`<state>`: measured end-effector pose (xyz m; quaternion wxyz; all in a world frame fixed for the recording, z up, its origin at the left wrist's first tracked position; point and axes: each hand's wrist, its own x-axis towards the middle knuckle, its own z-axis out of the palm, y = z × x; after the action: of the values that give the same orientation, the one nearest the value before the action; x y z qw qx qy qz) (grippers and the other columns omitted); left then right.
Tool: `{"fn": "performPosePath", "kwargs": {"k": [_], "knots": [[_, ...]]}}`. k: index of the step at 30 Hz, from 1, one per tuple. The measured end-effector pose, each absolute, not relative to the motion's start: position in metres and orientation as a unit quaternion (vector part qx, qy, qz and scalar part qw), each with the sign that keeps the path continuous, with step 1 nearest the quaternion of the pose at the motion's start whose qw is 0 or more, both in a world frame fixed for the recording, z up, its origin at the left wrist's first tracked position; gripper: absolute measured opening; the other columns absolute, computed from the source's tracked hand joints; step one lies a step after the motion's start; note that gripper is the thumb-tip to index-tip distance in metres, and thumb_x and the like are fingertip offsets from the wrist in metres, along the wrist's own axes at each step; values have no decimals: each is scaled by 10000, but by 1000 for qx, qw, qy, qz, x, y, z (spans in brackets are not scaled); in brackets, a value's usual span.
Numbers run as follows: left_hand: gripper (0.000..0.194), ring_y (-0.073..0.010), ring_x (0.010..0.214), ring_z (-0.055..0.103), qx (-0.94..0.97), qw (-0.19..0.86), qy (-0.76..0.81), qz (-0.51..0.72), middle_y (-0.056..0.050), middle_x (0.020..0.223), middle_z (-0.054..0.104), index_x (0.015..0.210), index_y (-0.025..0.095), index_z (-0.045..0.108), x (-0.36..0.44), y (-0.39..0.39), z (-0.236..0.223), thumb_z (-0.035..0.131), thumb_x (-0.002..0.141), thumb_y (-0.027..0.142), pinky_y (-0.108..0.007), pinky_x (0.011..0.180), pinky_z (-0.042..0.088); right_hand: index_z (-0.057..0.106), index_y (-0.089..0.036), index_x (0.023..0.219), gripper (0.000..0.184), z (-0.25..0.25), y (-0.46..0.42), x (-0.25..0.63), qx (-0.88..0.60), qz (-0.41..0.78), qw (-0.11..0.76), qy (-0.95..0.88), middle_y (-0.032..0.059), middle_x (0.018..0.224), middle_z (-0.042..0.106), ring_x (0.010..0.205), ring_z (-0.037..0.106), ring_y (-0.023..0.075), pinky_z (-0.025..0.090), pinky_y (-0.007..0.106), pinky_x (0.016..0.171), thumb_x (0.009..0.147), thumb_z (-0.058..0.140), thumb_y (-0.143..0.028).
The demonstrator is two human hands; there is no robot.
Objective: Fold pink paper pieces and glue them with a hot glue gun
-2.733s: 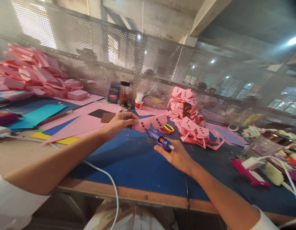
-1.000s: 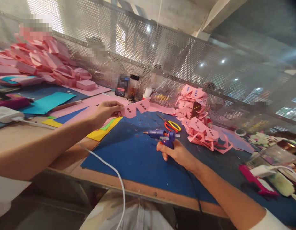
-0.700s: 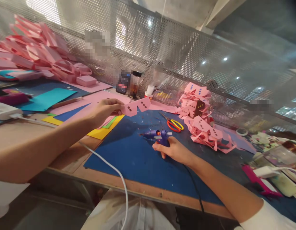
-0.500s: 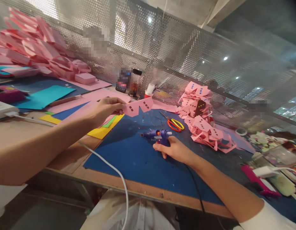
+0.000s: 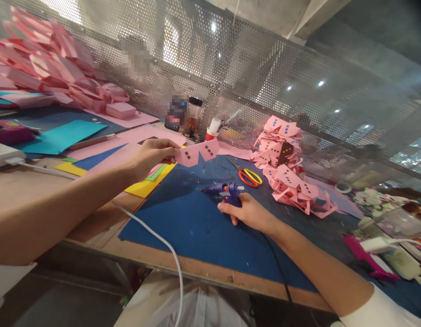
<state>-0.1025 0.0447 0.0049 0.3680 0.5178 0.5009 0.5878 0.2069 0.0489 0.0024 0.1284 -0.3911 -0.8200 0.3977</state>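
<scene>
My left hand (image 5: 151,156) pinches the left end of a pink paper strip (image 5: 197,153) cut into house shapes with small dark squares, held in the air above the blue mat (image 5: 183,222). My right hand (image 5: 248,212) grips the handle of a small purple glue gun (image 5: 225,190). The gun's nozzle points left, just above the mat and below the strip. A black cord runs from the gun back along my right forearm.
Red-and-yellow scissors (image 5: 247,175) lie behind the gun. A heap of pink cut-outs (image 5: 285,165) sits to the right, another pink pile (image 5: 50,68) at the far left. Coloured sheets (image 5: 60,136), a jar and a cup stand near the perforated metal screen (image 5: 230,77). A white cable (image 5: 156,236) crosses the table edge.
Over the earlier frames my right hand turned the glue gun from lying in an open palm to a grip with the nozzle pointing left. In the last half second almost nothing has moved.
</scene>
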Motion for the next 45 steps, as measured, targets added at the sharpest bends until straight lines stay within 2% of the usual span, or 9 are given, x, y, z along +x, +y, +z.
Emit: {"fn": "performPosePath", "kwargs": {"k": [6,20,26,33,38,45], "knots": [[267,-104,663,544,521,367,494,591,-28,766,662,943,104,708,-104,46,3,731,743,279,-275,692,447,622,-166,745,413,3,49,206,-388,401,133,-819,-23,516,574,540,551,125,411,258,610,860,586,-561],[199,-127,637,576,537,379,488,574,-44,748,671,819,144,717,-100,48,-2,739,694,297,-261,634,459,642,-167,844,373,11,38,213,-359,427,211,-803,-5,579,604,621,601,149,455,280,703,894,569,-529],[185,-123,608,562,545,391,498,550,-27,697,657,781,150,704,-85,34,10,742,685,303,-251,601,452,632,-178,872,363,14,33,212,-363,428,234,-794,-10,594,597,607,581,144,460,291,687,886,579,-537],[233,-123,620,574,564,428,479,519,-35,715,672,829,157,715,-83,38,2,760,708,350,-237,603,472,626,-186,892,361,16,31,210,-363,414,235,-801,-11,601,595,612,579,146,455,289,667,889,571,-543],[271,-125,615,580,561,435,481,515,-38,693,676,809,150,715,-84,44,-3,791,674,372,-226,585,482,618,-187,864,355,15,31,209,-362,407,235,-806,-12,600,589,612,574,141,454,281,662,893,564,-536],[243,-112,613,575,562,457,466,508,-41,711,685,821,146,712,-84,46,-5,778,705,349,-214,585,475,618,-191,890,354,17,27,205,-372,384,221,-816,-17,613,577,611,561,133,450,265,642,889,562,-540]]}}
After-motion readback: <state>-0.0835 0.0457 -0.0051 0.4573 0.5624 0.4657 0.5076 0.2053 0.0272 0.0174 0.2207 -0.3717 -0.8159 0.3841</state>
